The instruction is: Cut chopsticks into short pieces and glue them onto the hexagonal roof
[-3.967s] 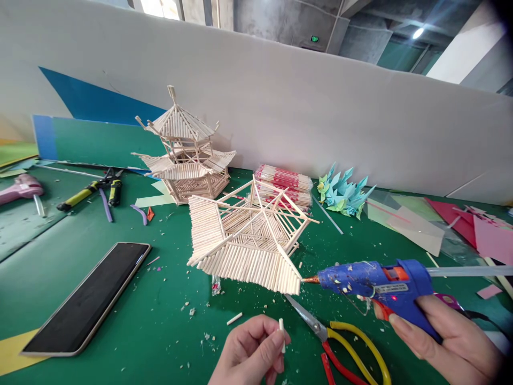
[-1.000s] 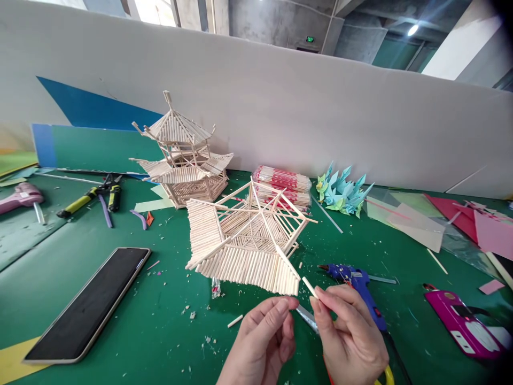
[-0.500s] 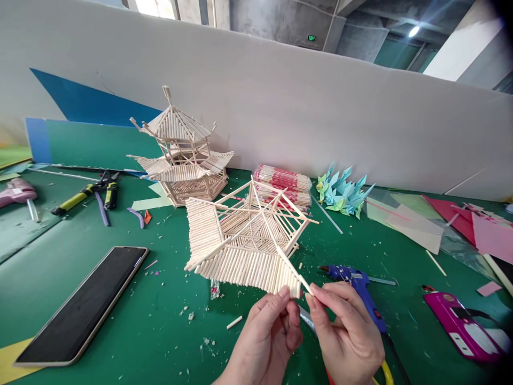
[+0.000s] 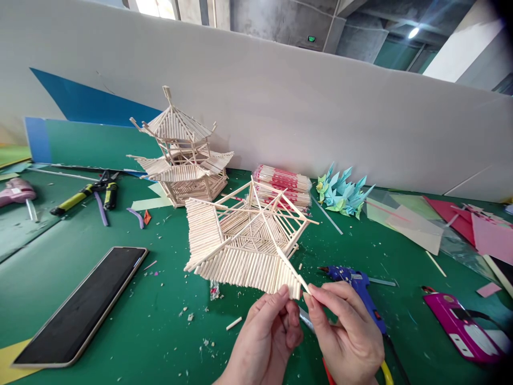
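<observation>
In the head view, the right hand (image 4: 348, 326) pinches a short stick (image 4: 303, 284) between thumb and fingertips, its far end touching the front right corner of the stick model (image 4: 244, 271). One second ago that stick was just beside the corner, apart from it; half a second ago it was already touching, and little has changed since. The left hand (image 4: 267, 326) grips the model's front roof edge next to that corner, thumb on top and fingers curled below, partly hidden; four seconds ago it held a short stick, clear of the model.

The blue glue gun (image 4: 358, 283), then in the right hand with its nozzle at the corner, now lies on the green table (image 4: 168, 315) to the right of the model. The scissors (image 4: 306, 319), then plainly seen, are now mostly covered by the right hand. The magenta device (image 4: 460, 323) shows whole. The taller stick pagoda (image 4: 184, 155) stands behind, unchanged, as does the loose stick piece (image 4: 234, 323) in front.
</observation>
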`<action>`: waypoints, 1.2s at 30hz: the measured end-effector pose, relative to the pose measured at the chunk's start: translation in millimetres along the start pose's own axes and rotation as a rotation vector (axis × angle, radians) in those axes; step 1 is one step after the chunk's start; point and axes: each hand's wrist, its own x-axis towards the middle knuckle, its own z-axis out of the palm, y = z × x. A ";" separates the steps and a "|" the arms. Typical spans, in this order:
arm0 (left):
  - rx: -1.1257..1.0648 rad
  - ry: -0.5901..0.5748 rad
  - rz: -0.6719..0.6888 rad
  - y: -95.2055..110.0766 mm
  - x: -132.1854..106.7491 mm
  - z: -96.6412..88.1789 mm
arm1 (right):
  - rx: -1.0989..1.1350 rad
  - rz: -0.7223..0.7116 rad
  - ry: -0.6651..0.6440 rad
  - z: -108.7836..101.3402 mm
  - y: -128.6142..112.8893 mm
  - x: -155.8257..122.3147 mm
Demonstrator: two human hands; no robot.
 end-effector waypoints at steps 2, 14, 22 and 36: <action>0.000 0.006 -0.007 0.1 -0.2 0.0 | 0.003 -0.007 -0.006 -0.2 0.7 0.8; -0.003 0.002 -0.002 -0.4 1.2 -0.1 | -0.033 -0.036 -0.038 -2.6 1.7 4.5; 0.006 0.016 -0.007 -0.1 0.3 1.8 | -0.055 -0.066 -0.075 -5.4 1.2 10.1; -0.008 0.053 -0.022 -0.2 0.5 3.4 | -0.062 -0.048 -0.106 -6.8 1.0 11.8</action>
